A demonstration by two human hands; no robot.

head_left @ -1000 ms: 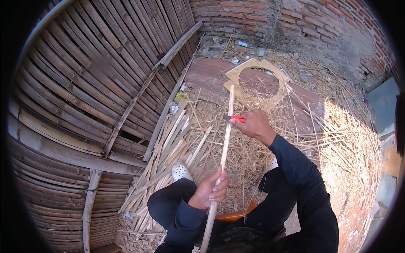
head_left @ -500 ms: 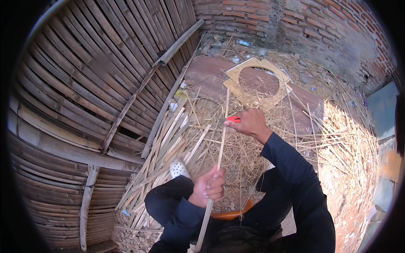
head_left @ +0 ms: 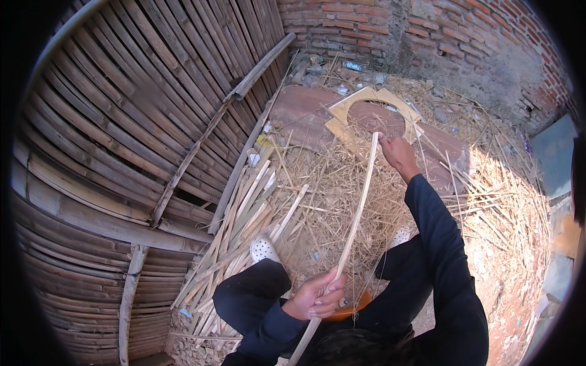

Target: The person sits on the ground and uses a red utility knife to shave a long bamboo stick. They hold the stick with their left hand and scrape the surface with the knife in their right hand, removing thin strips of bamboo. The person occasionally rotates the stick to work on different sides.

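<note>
My left hand (head_left: 315, 296) is closed around a long pale bamboo strip (head_left: 356, 222), which slants from my lap up to the far right. At its far end is my right hand (head_left: 399, 155), fingers curled closed beside the tip. The red-handled knife seen in this hand a moment before is hidden behind the fingers now. The strip bows slightly between my two hands. Beneath it lies a thick litter of bamboo shavings (head_left: 329, 174).
Cut bamboo strips (head_left: 244, 229) lie piled left of my foot in a pale clog (head_left: 264, 249). A wooden board with a round hole (head_left: 339, 110) rests beyond my right hand on brown sheeting (head_left: 299, 116). A bamboo wall (head_left: 122, 122) stands left, a brick wall (head_left: 348, 24) behind.
My right hand has moved away and to the right, up to the strip's far end. The strip has swung rightward, and my left hand has shifted slightly right and nearer. The red handle has gone from sight.
</note>
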